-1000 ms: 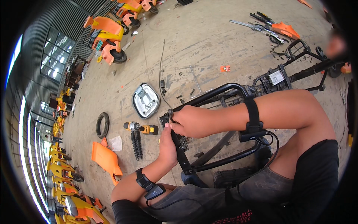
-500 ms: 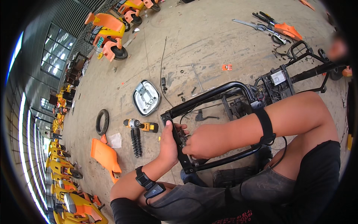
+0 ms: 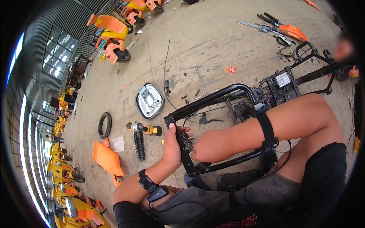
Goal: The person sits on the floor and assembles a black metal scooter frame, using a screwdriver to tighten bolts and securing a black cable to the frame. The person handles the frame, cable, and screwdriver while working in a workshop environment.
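Note:
A black tubular scooter frame (image 3: 211, 99) lies before me, its flat end plate (image 3: 181, 150) nearest my hands. My left hand (image 3: 173, 147) wraps round this plate, thumb on the outer side and fingertips showing inside. Against the plate's inner side sits a small metal latch-like part (image 3: 188, 143), touched by my left fingers. Just right of it is my right hand (image 3: 211, 146), its fingers curled closed with the back of the hand upward. Whatever its fingertips pinch is hidden beneath the hand.
Beyond the frame lie a silver-and-black shell (image 3: 149, 101), a yellow cordless power tool (image 3: 152, 130), a black spring shock absorber (image 3: 139, 146), a tyre (image 3: 105, 124) and an orange panel (image 3: 106, 159). A brake lever (image 3: 209, 119) rests on the floor inside the frame. Parked scooters (image 3: 110, 36) stand farther off.
My right hand has shifted slightly right, away from the end plate, uncovering more of the metal part. My left hand keeps its hold on the plate.

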Demonstrator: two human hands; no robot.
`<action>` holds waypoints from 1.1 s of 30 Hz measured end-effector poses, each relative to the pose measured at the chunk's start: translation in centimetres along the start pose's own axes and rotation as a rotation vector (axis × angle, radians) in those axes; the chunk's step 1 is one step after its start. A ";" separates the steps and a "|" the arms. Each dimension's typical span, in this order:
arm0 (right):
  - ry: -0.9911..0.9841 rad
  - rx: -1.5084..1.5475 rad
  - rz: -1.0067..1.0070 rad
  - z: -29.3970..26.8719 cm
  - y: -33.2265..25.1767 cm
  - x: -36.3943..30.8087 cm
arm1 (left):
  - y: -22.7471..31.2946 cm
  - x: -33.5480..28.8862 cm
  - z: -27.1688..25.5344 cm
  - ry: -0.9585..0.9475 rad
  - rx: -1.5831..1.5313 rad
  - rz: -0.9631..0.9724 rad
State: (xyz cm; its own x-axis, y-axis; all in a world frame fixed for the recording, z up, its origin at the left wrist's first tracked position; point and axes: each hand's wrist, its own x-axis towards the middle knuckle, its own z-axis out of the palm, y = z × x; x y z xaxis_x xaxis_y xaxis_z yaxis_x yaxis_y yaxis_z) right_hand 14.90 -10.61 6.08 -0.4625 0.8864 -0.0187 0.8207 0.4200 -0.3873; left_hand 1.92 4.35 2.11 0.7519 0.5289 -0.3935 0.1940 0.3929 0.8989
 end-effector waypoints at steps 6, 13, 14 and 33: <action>0.007 -0.007 -0.012 0.9 0.3 0.2 | 0.1 -0.1 0.1 0.012 -0.019 -0.014; -0.011 -0.063 -0.017 2.5 0.6 0.5 | 0.0 0.0 0.0 0.007 0.040 -0.018; -0.001 -0.061 -0.023 2.7 0.7 0.6 | 0.0 0.0 0.0 0.007 0.037 -0.018; -0.043 -0.157 0.073 1.8 0.3 -0.1 | 0.3 -0.2 0.2 0.005 -0.018 -0.031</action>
State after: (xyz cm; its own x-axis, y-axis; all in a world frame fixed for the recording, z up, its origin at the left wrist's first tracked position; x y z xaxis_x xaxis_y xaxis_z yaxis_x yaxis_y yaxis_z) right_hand 14.65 -10.93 4.30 -0.4106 0.9081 -0.0821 0.8934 0.3827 -0.2351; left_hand 1.99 4.24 2.46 0.7424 0.5203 -0.4221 0.2057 0.4226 0.8827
